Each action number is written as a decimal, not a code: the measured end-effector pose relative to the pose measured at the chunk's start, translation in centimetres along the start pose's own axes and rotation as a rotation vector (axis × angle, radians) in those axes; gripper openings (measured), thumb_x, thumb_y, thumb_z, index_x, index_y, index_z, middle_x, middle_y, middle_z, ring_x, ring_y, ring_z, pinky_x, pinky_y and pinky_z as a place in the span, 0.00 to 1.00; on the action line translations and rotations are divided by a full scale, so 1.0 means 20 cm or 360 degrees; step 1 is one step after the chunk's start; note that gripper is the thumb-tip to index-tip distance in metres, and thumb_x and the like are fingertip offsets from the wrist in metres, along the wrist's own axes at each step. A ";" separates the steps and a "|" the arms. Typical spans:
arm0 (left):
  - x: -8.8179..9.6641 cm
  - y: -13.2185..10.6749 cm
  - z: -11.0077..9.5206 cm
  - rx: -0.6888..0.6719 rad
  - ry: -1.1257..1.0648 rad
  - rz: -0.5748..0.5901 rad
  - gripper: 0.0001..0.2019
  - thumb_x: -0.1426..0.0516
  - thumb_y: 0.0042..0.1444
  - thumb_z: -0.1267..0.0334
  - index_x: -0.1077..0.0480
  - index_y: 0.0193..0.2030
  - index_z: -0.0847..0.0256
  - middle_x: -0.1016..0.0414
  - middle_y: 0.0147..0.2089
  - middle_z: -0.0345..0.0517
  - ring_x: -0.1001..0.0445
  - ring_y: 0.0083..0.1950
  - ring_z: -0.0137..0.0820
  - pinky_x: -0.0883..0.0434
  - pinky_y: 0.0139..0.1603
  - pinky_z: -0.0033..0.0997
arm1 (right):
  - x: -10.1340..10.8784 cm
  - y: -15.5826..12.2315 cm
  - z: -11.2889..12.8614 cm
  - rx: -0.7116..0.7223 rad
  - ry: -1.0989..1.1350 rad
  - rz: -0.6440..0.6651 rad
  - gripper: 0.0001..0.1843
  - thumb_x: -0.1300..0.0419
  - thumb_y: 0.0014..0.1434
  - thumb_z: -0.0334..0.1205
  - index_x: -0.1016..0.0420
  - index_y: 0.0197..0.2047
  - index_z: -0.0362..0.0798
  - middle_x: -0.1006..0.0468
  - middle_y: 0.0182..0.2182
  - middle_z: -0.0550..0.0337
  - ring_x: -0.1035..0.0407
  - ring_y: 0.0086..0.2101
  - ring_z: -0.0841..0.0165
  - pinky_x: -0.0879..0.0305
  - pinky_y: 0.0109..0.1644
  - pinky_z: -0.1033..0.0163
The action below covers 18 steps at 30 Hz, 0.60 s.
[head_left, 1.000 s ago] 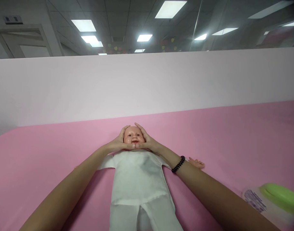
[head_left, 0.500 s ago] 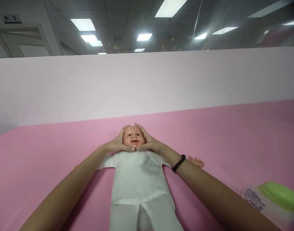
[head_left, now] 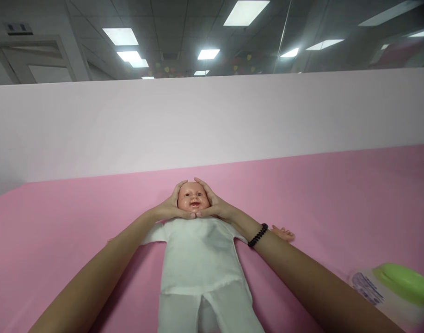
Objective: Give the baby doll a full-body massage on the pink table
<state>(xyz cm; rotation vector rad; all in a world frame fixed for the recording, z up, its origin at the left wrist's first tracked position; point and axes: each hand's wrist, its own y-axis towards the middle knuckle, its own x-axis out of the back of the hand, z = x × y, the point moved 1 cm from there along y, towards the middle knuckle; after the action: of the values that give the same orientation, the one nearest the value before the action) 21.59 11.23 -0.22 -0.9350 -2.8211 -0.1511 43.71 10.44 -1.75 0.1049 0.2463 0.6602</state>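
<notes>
On pink surface (head_left: 329, 208), doll (head_left: 199, 256) supine; my left hand (head_left: 171, 204) and right hand (head_left: 218, 204) cup its head (head_left: 193, 195), fingers (head_left: 177, 188) curved along sides, thumbs (head_left: 206, 212) at chin (head_left: 195, 209).

A black coiled band (head_left: 258, 236) is circling the right wrist (head_left: 242, 222), its ridged loops forming a beaded-looking ring. The left hand (head_left: 171, 206) and the right hand (head_left: 217, 206) are showing bare, as are both forearms (head_left: 97, 270), which are tapering toward the wrists.

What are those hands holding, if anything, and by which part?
A doll, by its head: the left hand cups one side and the right hand cups the other.
</notes>
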 end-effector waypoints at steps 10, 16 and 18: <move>0.02 0.01 0.01 -0.0012 0.0027 0.0037 0.68 0.25 0.44 0.62 0.70 0.78 0.44 0.53 0.78 0.62 0.45 0.76 0.52 0.43 0.74 0.58 | 0.00 0.00 -0.01 0.0005 0.0028 -0.0022 0.64 0.23 0.45 0.32 0.54 0.75 0.71 0.50 0.74 0.57 0.39 0.67 0.54 0.37 0.69 0.45; 0.00 0.01 0.01 -0.0012 -0.0016 -0.0005 0.67 0.25 0.44 0.61 0.68 0.79 0.43 0.51 0.77 0.61 0.43 0.75 0.53 0.41 0.73 0.58 | -0.01 0.00 0.00 -0.0017 0.0023 -0.0048 0.65 0.23 0.44 0.32 0.53 0.75 0.71 0.50 0.74 0.58 0.38 0.66 0.54 0.36 0.69 0.45; 0.01 0.01 0.02 -0.0006 -0.0022 0.0000 0.67 0.25 0.44 0.60 0.68 0.79 0.42 0.52 0.78 0.60 0.43 0.75 0.53 0.40 0.73 0.58 | -0.01 -0.01 0.00 -0.0017 0.0072 -0.0072 0.62 0.25 0.45 0.32 0.50 0.75 0.71 0.49 0.74 0.59 0.39 0.67 0.53 0.35 0.68 0.45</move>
<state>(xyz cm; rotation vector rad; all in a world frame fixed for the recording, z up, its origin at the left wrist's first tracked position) 21.52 11.48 -0.49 -0.9402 -2.8347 -0.1507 43.64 10.12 -1.65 0.0740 0.2880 0.6194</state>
